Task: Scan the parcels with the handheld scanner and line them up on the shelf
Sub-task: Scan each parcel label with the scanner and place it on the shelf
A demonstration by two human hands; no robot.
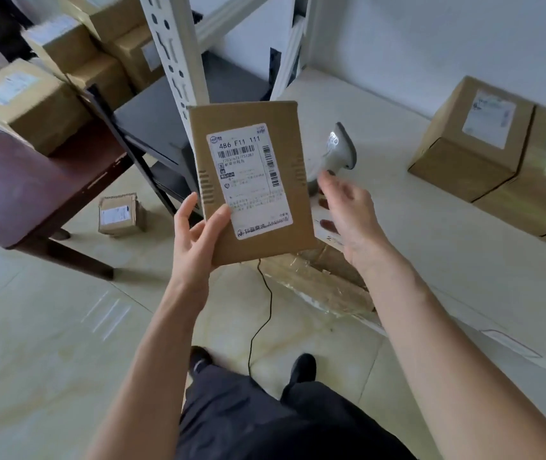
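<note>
- The flat brown cardboard parcel with the white shipping label (251, 180) is held up in front of the person, label facing the camera, long axis running roughly vertical with a slight lean to the left at the top.
- The left hand (198, 234) has it by the bottom-left corner only: thumb pressed on the front face right by the label's lower edge, the other fingers behind the card. So that hand is closed on the parcel, and most of the parcel sticks up and to the right of the grip.
- The right hand (348, 214) is spread open, holding nothing, just beside the parcel's right edge, fingers pointing up and away.
- The key bit: the pale grey handheld barcode scanner (334, 154) sits just above and beyond those right fingertips, resting on the white surface (431, 260), partly hidden behind the parcel's right edge. Whether the fingertips already touch its handle, I can't tell.
- My guess is the right hand goes for the scanner next, since it's way nearer than the left and free anyway. A thin black cable (261, 313) trails down to the floor below the parcel, probably the scanner's.
- Further out from the grip: white slotted shelf uprights (172, 61) behind the parcel, with brown cardboard boxes (32, 104) off to the left and more brown boxes (474, 141) on the right.
</note>
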